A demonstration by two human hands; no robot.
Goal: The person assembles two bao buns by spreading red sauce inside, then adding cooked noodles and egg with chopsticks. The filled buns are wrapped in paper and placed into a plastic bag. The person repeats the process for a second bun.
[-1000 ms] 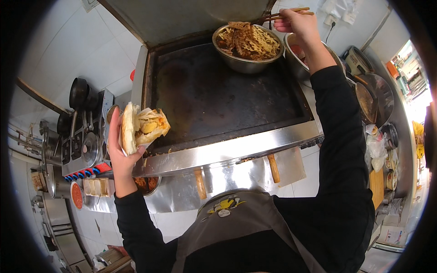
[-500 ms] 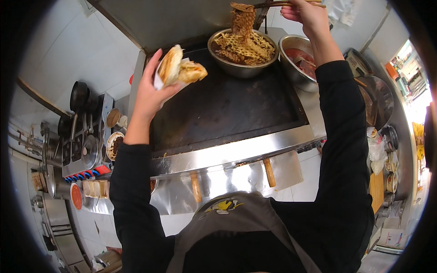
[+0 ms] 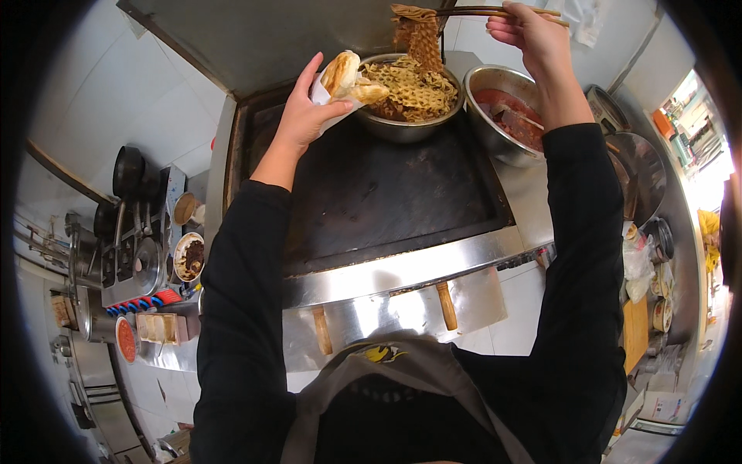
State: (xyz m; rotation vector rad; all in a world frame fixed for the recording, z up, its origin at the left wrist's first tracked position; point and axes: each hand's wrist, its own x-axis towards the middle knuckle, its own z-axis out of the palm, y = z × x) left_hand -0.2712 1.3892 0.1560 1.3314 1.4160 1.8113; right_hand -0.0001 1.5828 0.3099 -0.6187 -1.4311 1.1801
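Note:
My left hand (image 3: 308,116) grips a split flatbread (image 3: 340,76) in a white paper sleeve (image 3: 319,94), its opening at the left rim of a steel bowl (image 3: 413,133). Brown, lattice-cut food strips (image 3: 410,87) fill that bowl. With my right hand (image 3: 535,37) I hold long chopsticks (image 3: 495,11), closed around a folded brown strip (image 3: 417,31) above the bowl. The strip's lower end hangs down by the bowl's far edge. Just right stands a second steel bowl (image 3: 495,143) of red sauce, with a flat-bladed utensil (image 3: 516,117) in it.
Both bowls stand at the far side of a dark flat griddle (image 3: 379,201) with a steel front edge. Two wooden handles (image 3: 447,305) stick out below. To the left are a stove (image 3: 127,263) with dark pans and tubs of sauce; at right, a round lid (image 3: 641,174) and bagged goods.
My left hand has brought the flatbread rightward and up to the bowl's rim. The strip in the chopsticks has swung to the right, and my right hand has shifted slightly right.

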